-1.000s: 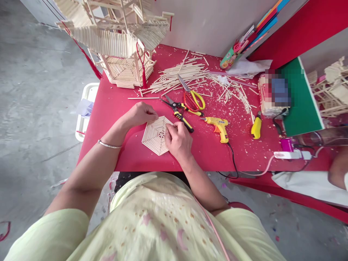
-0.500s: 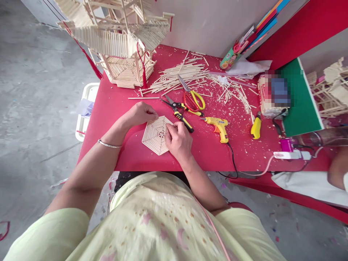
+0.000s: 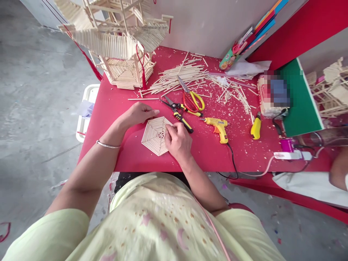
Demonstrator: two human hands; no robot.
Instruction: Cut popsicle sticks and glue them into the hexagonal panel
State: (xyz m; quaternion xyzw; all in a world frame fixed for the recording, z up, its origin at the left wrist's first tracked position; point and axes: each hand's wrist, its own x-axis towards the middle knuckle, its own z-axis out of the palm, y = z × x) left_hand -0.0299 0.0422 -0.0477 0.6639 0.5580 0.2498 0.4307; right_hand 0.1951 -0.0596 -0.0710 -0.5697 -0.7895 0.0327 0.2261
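A flat hexagonal panel of pale wooden sticks (image 3: pixel 154 139), laid in rings around a small spoked centre, lies on the red table in front of me. My right hand (image 3: pixel 178 141) grips its right edge, thumb and fingers closed and partly covering that side. By the panel's upper left edge is my left hand (image 3: pixel 140 113), thumb stretched out and fingers loosely bent, with nothing visible in it. Just beyond the panel are black-and-yellow cutters (image 3: pixel 179 116) and red-and-yellow scissors (image 3: pixel 193 99). A yellow glue gun (image 3: pixel 220 127) rests to the right, its cord running off the front edge.
A stick-built pagoda (image 3: pixel 116 43) with red tassels stands at the back left. Loose sticks (image 3: pixel 179 78) and crumbs spread along the back. Yellow-handled nippers (image 3: pixel 256 127), a power strip (image 3: pixel 292 155) and a green board (image 3: pixel 301 105) are on the right. Another person's arm (image 3: pixel 338 170) shows at far right.
My left hand has lifted slightly off the panel's upper corner, its thumb now straighter. My right hand and the panel stay nearly in place.
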